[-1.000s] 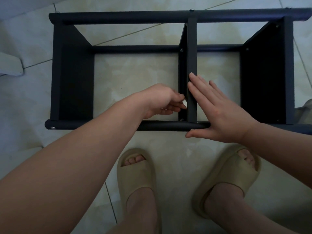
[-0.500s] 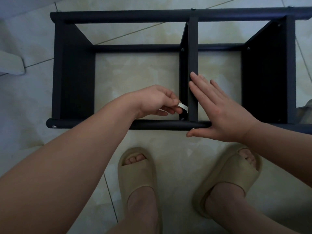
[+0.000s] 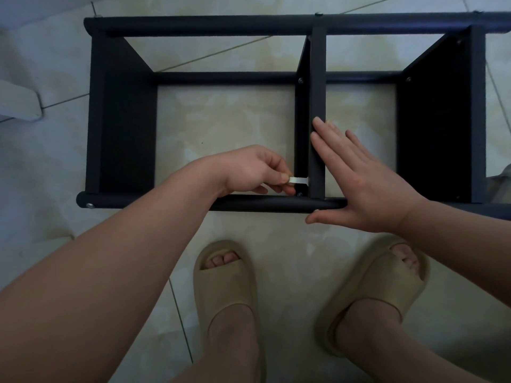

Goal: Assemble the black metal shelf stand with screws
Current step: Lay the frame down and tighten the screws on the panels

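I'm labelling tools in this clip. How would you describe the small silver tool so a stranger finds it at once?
Find the black shelf frame on the tiled floor, then its middle divider. At the divider's near end, just beyond the front rail, the left hand pinches a short flat tool. It is the only pale strip against the black metal.

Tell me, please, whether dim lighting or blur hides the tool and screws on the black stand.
Head view: dim, flat light, no glare; the stand's end panel reads as nearly featureless black. Head view: sharp, so the pale tool pinched by the left hand and the rail-end screw show clearly.
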The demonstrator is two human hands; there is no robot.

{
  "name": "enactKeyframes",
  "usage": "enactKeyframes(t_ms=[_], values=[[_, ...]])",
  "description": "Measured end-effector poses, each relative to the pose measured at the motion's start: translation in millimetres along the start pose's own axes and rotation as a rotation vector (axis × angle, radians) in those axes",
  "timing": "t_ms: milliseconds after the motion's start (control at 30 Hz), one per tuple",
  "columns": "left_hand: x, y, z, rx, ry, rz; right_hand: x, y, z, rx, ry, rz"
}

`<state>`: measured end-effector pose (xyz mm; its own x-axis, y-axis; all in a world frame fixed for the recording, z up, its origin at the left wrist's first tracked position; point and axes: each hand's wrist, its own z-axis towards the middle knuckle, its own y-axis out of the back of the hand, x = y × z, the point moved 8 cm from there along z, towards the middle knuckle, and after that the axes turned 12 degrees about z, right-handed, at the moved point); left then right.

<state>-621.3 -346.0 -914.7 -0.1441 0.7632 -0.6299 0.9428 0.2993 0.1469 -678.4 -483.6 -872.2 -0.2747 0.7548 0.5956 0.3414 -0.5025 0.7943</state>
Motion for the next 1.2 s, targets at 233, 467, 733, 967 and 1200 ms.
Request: enactKeyframes(t_ms=[233,467,733,967,1200], values=[[-1.4,-2.8,-2.1,-0.010,-0.013,0.065,0.1,-0.1,0.3,-0.002,-0.002,0.001],[-5.2,-5.4,-3.9,0.018,-0.005,0.203,0.6,-0.4,0.4,-0.008,0.001,0.008],[-2.9,13.6,0.0,-0.139,-0.015,0.187,1.1,-0.2,1.8,0.003,-0.005,0.005],[-9.6,19.9,5.8,-0.201,-0.030,0.127,1.6,-1.1,2.9,0.008,-0.002,0.012],[1.8,0.8,12.8,-0.089,0.139,-0.371,0.9,-1.2,3.1,-0.012,0.008,0.016]])
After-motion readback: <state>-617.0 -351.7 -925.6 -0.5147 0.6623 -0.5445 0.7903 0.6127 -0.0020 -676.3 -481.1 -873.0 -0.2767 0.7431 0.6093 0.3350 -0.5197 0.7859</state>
